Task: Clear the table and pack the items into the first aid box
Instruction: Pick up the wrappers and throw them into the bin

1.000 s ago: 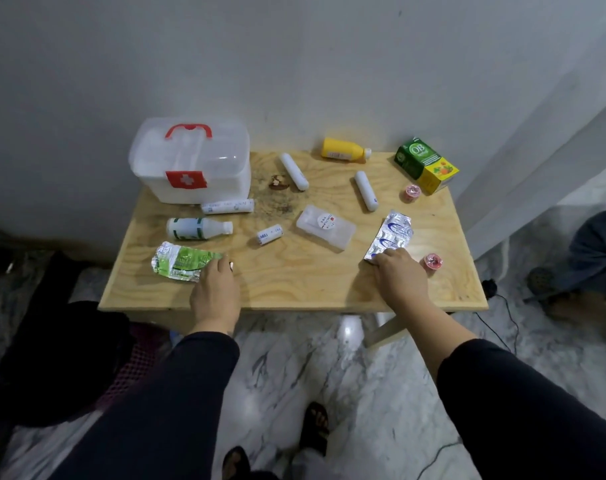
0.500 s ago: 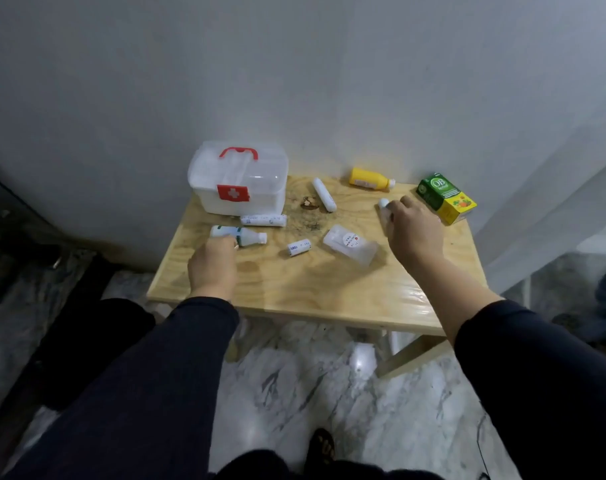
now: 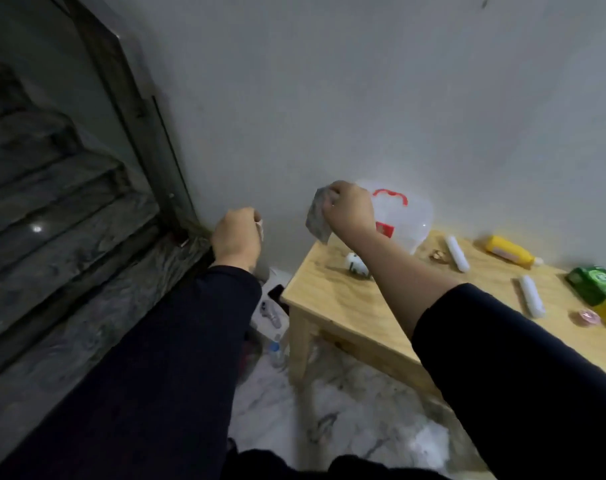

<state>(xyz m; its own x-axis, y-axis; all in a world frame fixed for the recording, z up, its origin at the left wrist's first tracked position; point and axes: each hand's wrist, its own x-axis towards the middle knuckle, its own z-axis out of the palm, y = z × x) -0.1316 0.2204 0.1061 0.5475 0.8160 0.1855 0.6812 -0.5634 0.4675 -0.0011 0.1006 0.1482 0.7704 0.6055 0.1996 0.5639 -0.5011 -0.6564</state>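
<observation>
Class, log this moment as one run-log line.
right hand: holds silver blister pack | left hand: closed on small white item, off table | translucent first aid box: shut

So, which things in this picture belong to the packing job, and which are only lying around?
Belong to the job:
- first aid box, lid shut
- foil blister pack in the right hand
- yellow bottle
- two white tubes
- green carton
- pink cup
- small white item in the left hand

Lying about:
- clutter on the floor beside the table
- stairs

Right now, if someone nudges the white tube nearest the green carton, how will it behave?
The white tube lies on its side and looks round, so it would probably roll. It looks small and plastic, so likely light. The wooden table looks smooth, so little would stop it.
</observation>
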